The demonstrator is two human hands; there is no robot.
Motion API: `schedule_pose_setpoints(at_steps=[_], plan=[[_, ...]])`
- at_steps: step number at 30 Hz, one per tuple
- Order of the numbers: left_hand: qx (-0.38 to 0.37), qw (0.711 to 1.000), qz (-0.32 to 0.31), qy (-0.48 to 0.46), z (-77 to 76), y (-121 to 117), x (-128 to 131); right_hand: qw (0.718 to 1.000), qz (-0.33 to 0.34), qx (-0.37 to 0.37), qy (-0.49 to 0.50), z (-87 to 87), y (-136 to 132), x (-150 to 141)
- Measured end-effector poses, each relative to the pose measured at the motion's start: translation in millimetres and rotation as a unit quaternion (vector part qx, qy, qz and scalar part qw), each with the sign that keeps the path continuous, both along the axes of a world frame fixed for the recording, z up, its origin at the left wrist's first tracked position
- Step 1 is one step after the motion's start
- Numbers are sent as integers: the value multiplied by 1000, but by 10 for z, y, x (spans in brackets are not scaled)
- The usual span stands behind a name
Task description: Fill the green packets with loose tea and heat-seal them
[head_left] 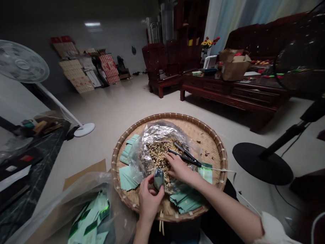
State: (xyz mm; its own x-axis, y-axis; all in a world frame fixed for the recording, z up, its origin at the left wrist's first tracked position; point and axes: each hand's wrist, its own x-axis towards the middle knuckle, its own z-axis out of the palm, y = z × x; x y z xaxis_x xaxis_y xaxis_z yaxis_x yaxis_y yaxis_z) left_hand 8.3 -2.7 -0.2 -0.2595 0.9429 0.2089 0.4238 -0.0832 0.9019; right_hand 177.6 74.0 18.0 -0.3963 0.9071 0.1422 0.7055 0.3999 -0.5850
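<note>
My left hand grips a small green sachet upright between thumb and fingers, at the near side of a round woven bamboo tray. My right hand reaches over a heap of loose dried mix, fingers apart, fingertips down at its surface. The heap, pale and dark bits together, sits in an opened clear plastic bag. Beside my right hand, a black hair straightener lies across the heap with its plates apart. Flat green sachets are fanned out at the tray's left, and more green sachets lie in front.
A large clear bag with green packets stands at the lower left, beside cardboard. The straightener's white cord crosses the tray's right rim. A white fan stands left, a black fan right. A wooden table is behind.
</note>
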Motion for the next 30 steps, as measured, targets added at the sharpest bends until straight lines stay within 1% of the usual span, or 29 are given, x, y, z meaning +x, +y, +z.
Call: schedule_pose_setpoints(at_steps=[3, 5, 7, 10, 14, 19, 22, 24, 26, 28, 30], plan=[[-29, 998, -29, -44, -5, -9, -14, 999, 27, 1, -47, 103, 95, -130], [-36, 997, -32, -58, -13, -7, -24, 997, 44, -5, -61, 149, 144, -188], [-33, 997, -28, -65, -28, -4, -33, 997, 51, -10, -59, 149, 181, -215], [-22, 997, -21, -72, -47, -2, -38, 998, 46, -4, -34, 89, 206, -209], [-14, 997, -17, -75, -45, -3, -35, 998, 57, 17, 12, 32, 201, -188], [-6, 998, -25, -66, -27, 3, -37, 996, 32, 12, 79, 53, 242, -142], [-6, 998, -33, -44, 7, 29, -31, 992, 7, -7, 123, 85, 306, -54], [-1, 999, -37, -19, 52, 68, -17, 989, -3, -27, 143, 154, 343, 25], [10, 999, -40, 16, 113, 124, 4, 985, 2, -51, 163, 291, 363, 106], [21, 997, -37, 61, 184, 189, 31, 979, 29, -72, 188, 495, 361, 176], [30, 994, -25, 107, 253, 252, 61, 976, 51, -81, 195, 735, 338, 226]])
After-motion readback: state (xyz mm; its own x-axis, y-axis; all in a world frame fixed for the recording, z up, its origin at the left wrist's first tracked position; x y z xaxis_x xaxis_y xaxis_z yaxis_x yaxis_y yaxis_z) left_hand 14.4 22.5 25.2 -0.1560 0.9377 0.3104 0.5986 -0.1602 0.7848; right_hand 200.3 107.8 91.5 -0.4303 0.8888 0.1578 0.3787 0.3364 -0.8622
